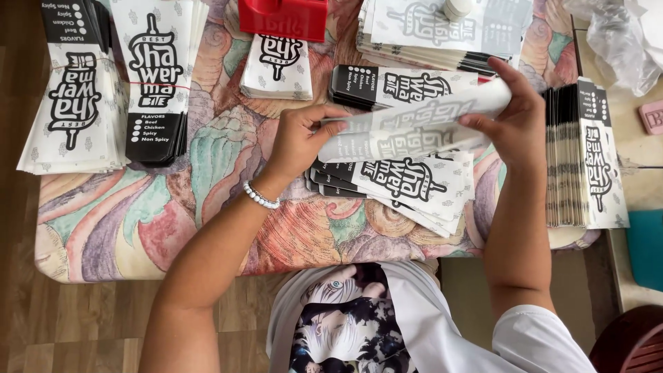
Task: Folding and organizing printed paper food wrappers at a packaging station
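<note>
My left hand [298,141] and my right hand [512,119] hold one long white paper sleeve [407,128] with black printing between them, a little above the table. The left hand pinches its left end, the right hand grips its right end. Just below it lies a fanned pile of the same printed sleeves [407,186] on the patterned tablecloth [228,173]. A white bead bracelet [260,197] circles my left wrist.
More stacks of sleeves lie at the far left [72,97], left of centre [159,76], at the back [442,31] and on the right [587,159]. A red plastic object [283,17] stands at the back. Clear plastic wrap [621,41] sits back right.
</note>
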